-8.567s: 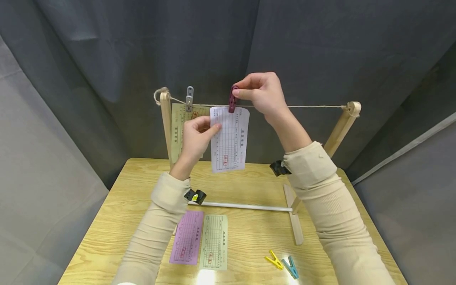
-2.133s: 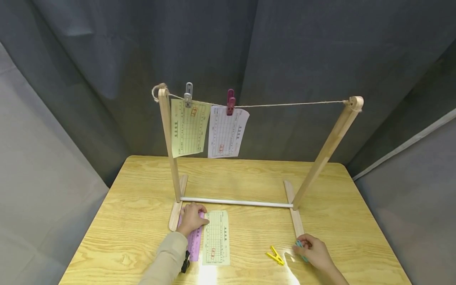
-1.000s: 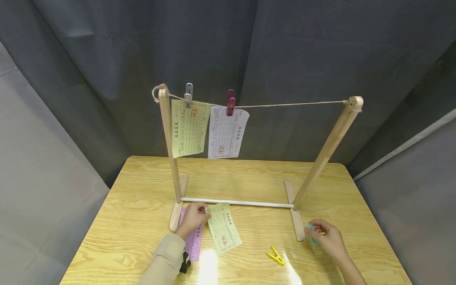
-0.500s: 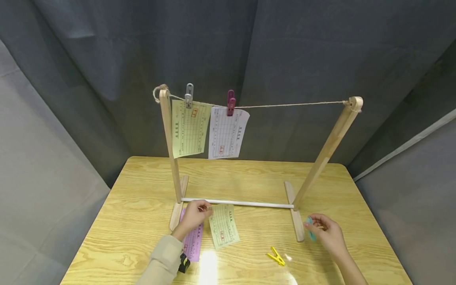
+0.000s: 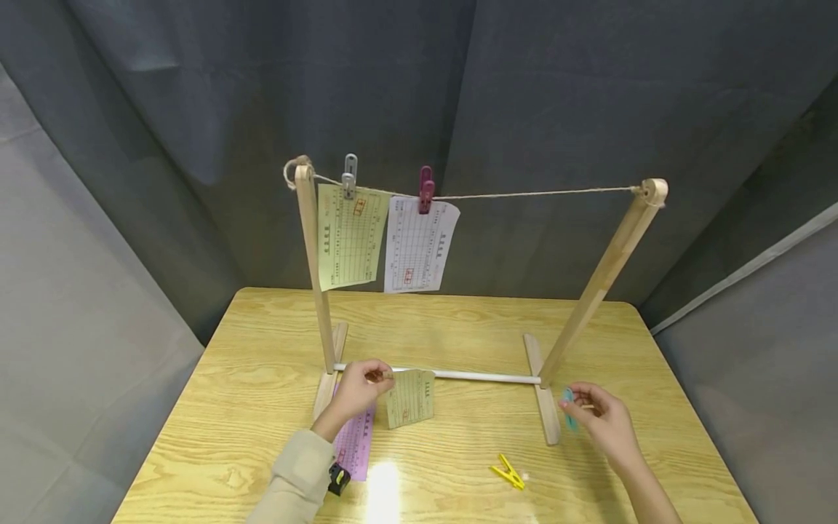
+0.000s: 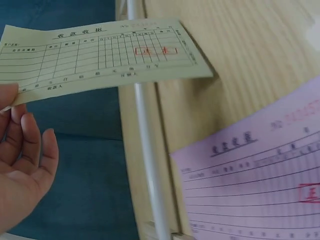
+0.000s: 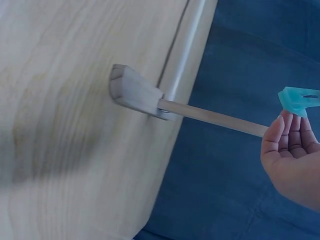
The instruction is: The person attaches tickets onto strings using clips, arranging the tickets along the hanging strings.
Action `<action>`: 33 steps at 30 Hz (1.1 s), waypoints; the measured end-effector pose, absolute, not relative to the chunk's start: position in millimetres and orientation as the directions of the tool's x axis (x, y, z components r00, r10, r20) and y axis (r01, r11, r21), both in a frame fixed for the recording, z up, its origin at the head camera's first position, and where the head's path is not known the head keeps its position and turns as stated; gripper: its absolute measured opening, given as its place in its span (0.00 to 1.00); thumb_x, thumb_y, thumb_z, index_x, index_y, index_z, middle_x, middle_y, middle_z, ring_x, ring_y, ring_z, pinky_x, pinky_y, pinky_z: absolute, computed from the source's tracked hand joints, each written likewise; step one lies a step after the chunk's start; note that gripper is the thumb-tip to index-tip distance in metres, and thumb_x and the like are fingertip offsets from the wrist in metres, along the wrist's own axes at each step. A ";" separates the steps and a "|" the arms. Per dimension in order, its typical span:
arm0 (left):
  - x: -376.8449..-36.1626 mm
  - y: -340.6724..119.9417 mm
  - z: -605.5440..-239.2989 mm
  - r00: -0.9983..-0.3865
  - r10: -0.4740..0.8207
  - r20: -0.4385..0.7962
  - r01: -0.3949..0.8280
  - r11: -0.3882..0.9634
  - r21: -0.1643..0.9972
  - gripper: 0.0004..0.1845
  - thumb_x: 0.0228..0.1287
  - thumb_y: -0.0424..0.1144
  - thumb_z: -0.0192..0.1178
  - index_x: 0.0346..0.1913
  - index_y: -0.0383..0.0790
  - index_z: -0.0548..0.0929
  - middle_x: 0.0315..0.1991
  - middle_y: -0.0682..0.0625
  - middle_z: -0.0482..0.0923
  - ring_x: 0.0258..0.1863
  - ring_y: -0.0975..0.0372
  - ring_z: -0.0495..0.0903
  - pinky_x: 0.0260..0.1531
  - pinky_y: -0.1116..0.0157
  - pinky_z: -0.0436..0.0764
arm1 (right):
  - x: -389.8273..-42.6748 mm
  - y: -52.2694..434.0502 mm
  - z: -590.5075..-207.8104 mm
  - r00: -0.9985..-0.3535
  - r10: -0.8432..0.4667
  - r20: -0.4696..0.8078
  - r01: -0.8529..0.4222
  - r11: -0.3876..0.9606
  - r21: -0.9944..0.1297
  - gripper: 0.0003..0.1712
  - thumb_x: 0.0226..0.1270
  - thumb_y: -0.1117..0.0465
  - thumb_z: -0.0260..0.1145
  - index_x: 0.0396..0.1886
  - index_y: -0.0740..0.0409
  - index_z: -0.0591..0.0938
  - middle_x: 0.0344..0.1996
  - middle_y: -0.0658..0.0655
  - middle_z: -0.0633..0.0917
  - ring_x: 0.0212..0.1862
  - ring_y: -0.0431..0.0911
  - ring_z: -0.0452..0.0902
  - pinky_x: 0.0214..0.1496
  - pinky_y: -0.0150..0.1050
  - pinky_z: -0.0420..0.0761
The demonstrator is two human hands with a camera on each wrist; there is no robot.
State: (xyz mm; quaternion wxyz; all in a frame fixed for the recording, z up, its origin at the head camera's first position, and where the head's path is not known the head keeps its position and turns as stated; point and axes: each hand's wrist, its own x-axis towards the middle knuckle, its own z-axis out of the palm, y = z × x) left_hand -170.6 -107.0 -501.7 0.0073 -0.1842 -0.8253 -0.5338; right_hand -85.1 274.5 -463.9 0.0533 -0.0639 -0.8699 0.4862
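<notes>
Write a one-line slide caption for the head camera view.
Left hand lifts a green slip and right hand holds a teal clothespin before a string line with two slips pegged.

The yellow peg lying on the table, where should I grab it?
Pinch the small yellow plastic clothes peg by its splayed handle end, which looks like the far-left end, coming from above with your fingers. It lies flat on the wooden table with clear space around it.

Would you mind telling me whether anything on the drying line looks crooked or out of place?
Slightly: the green slip under the grey peg hangs tilted, overlapping the white slip beside it. Nothing looks damaged.
</notes>
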 end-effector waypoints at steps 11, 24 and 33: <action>-166.6 -101.2 -478.5 -0.911 0.329 0.248 0.364 0.362 0.858 0.03 0.51 0.28 0.64 0.30 0.38 0.82 0.26 0.54 0.77 0.28 0.64 0.74 0.33 0.66 0.76 | -83.4 267.0 -444.7 -0.980 0.151 0.127 -0.039 0.482 -0.875 0.19 0.60 0.64 0.64 0.48 0.71 0.75 0.31 0.51 0.78 0.33 0.35 0.72 0.34 0.26 0.73; -162.6 -97.7 -447.7 -0.879 0.349 0.323 0.444 0.358 0.821 0.03 0.52 0.29 0.64 0.32 0.36 0.82 0.31 0.49 0.81 0.32 0.59 0.77 0.38 0.57 0.78 | -85.6 264.4 -423.5 -0.960 0.110 0.256 -0.175 0.476 -0.862 0.17 0.57 0.69 0.65 0.45 0.71 0.76 0.30 0.47 0.77 0.32 0.36 0.72 0.35 0.25 0.72; -161.9 -92.7 -429.4 -0.878 0.334 0.343 0.447 0.319 0.835 0.04 0.51 0.29 0.65 0.31 0.34 0.82 0.30 0.48 0.80 0.32 0.59 0.76 0.37 0.57 0.77 | -89.5 261.2 -407.8 -0.930 0.083 0.359 -0.293 0.423 -0.858 0.16 0.55 0.73 0.64 0.44 0.73 0.75 0.30 0.45 0.78 0.33 0.36 0.73 0.36 0.25 0.72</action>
